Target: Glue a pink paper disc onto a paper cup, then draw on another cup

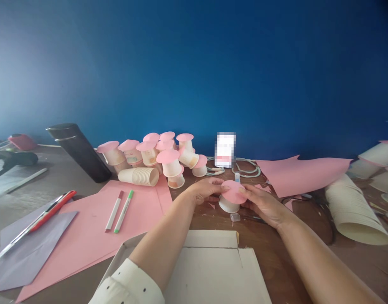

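My left hand (204,190) and my right hand (266,205) meet over a small upside-down white paper cup (228,205) on the brown table. A round pink paper disc (233,191) lies on top of the cup. The fingers of both hands curl round the disc's edge and press it onto the cup. A small glue stick (237,177) stands just behind the disc, and its clear cap (235,217) lies in front of the cup.
Several finished pink-topped cups (168,158) and a lying stack of cups (139,176) sit behind left. Pink sheets (95,228) carry two markers (119,210). A cutter (38,219) lies on lilac paper; a dark flask (80,152), cables (247,169), rolled white paper (355,209) and cardboard (209,261) surround.
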{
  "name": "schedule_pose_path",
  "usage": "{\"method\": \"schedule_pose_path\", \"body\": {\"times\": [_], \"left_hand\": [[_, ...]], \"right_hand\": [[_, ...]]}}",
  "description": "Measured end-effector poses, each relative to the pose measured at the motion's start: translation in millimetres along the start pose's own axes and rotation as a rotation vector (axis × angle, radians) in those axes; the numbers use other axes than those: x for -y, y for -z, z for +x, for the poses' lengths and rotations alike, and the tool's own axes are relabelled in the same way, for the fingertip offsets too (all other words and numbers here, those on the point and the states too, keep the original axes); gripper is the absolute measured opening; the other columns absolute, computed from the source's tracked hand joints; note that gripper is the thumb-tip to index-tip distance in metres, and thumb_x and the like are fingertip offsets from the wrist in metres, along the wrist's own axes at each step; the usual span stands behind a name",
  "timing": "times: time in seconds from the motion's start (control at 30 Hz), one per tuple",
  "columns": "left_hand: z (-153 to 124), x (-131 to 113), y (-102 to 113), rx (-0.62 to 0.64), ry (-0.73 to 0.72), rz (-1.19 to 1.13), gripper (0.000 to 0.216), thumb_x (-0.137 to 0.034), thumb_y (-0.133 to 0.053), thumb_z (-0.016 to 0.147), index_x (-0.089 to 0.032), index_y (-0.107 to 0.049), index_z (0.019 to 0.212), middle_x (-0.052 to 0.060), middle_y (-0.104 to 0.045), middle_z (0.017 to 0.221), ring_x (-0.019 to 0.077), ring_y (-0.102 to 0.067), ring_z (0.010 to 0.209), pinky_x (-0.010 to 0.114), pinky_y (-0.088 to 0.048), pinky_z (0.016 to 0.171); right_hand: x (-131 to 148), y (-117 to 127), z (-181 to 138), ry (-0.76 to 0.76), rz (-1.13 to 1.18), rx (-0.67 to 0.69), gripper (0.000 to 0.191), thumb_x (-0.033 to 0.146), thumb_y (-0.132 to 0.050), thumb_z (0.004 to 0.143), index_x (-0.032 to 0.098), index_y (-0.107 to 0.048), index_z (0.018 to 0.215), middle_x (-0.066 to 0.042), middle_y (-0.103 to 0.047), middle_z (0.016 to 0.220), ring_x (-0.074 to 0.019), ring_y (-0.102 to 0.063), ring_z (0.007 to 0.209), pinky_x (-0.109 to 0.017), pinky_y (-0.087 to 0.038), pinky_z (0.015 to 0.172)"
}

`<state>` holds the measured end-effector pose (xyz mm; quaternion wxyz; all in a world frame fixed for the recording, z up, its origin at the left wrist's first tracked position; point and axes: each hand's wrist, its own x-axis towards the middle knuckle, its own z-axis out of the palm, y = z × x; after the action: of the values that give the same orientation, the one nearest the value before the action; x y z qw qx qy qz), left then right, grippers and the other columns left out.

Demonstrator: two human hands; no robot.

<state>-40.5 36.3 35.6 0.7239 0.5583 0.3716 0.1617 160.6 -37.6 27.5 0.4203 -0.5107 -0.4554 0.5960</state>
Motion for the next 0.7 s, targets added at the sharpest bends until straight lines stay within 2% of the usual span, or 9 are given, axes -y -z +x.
{"method": "schedule_pose_path", "body": {"times": [0.2,0.43,0.7], "left_hand": [[1.9,2.5,1.8,-0.014,-0.008,-0.002,0.063,-0.048,-0.076,0.065,-0.022,-0.056,0.119,0.011,-0.062,0.115,0.0188,-0.064,0.081,0.026,-0.052,0.057],[1.4,1.6,1.4,-0.013,0.003,0.018,0.063,-0.051,-0.076,0.064,-0.023,-0.057,0.118,0.010,-0.063,0.114,0.0187,-0.064,0.079,0.025,-0.052,0.053],[0.6,0.9,0.7,-0.022,0.018,0.026,0.062,-0.052,-0.075,0.064,-0.024,-0.057,0.117,0.009,-0.064,0.114,0.0183,-0.064,0.078,0.024,-0.050,0.052]], "right_hand": [[-2.7,0.6,2.4,0.007,0.079,-0.006,0.044,0.046,-0.066,0.079,0.024,-0.064,0.118,-0.007,-0.063,0.120,-0.0247,-0.055,0.110,-0.038,-0.047,0.093],[-4.0,1.3,3.1,-0.032,0.096,-0.027,0.046,0.044,-0.068,0.078,0.025,-0.064,0.119,-0.007,-0.065,0.115,-0.0217,-0.058,0.100,-0.033,-0.050,0.085],[-3.6,1.2,3.1,-0.044,0.080,-0.031,0.046,0.047,-0.068,0.077,0.025,-0.065,0.118,-0.007,-0.065,0.113,-0.0207,-0.060,0.095,-0.033,-0.050,0.084]]}}
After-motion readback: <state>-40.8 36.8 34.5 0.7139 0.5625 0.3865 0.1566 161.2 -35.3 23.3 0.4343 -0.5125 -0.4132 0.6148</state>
